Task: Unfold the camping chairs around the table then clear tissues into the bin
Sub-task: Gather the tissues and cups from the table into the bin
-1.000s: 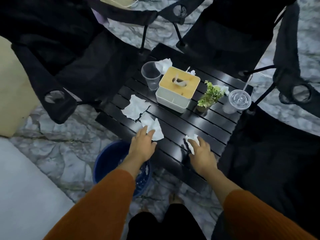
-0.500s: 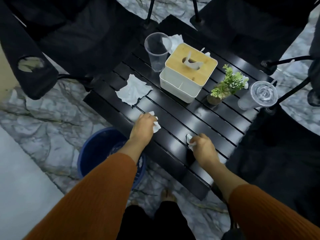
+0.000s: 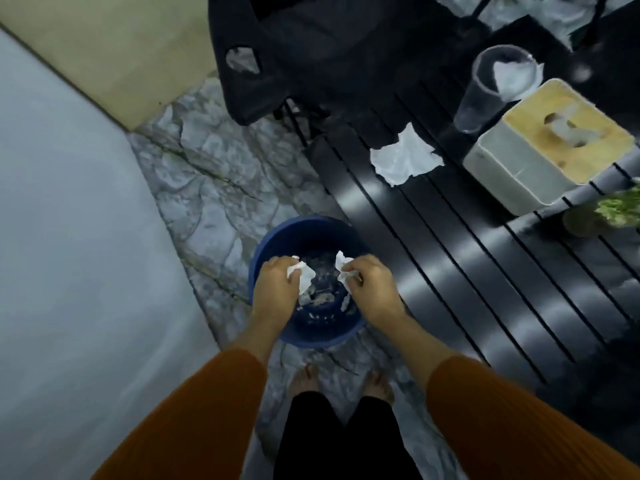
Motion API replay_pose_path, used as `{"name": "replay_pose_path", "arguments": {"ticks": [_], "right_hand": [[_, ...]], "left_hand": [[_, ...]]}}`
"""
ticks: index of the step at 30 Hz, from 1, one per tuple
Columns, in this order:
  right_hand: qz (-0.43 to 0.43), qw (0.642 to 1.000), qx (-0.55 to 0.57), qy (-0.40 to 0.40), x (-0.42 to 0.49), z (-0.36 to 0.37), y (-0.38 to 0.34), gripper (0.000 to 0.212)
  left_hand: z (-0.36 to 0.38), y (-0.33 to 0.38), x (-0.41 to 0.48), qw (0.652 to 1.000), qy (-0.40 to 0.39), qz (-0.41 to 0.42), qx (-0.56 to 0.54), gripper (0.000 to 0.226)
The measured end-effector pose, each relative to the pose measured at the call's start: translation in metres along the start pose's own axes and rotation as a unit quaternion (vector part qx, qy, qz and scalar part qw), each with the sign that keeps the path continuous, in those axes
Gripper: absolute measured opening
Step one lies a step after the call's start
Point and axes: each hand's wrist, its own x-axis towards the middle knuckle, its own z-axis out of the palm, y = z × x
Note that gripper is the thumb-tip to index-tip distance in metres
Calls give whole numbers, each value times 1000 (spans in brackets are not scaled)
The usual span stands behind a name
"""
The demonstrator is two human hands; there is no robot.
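A round blue bin (image 3: 269,242) stands on the stone floor beside the black slatted table (image 3: 467,258). Both my hands hover over its mouth. My left hand (image 3: 277,289) is shut on a crumpled white tissue (image 3: 304,277). My right hand (image 3: 372,289) grips another crumpled tissue (image 3: 343,268). White scraps lie inside the bin. One flat tissue (image 3: 403,159) rests on the table's left part. Another tissue (image 3: 512,77) lies behind a clear plastic cup (image 3: 485,95). An unfolded black camping chair (image 3: 311,46) stands beyond the table's left end.
A white tissue box with a wooden lid (image 3: 550,147) sits on the table, and a small green plant (image 3: 609,213) at the right edge. A pale mat (image 3: 69,271) covers the floor at left. My bare feet (image 3: 341,386) stand just below the bin.
Both hands closed on tissues on the table's near edge, lifted them off and moved left and down over the bin. The view swung left toward the bin.
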Motion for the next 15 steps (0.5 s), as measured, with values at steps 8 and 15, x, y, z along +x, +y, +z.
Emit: {"name": "replay_pose_path", "arguments": {"ticks": [8, 15], "right_hand": [[128, 961, -33, -242, 6, 47, 29, 76], [95, 979, -38, -179, 5, -11, 15, 57]], "left_hand": [[51, -60, -14, 977, -168, -113, 63, 54], [21, -24, 5, 991, -107, -71, 26, 51]]}}
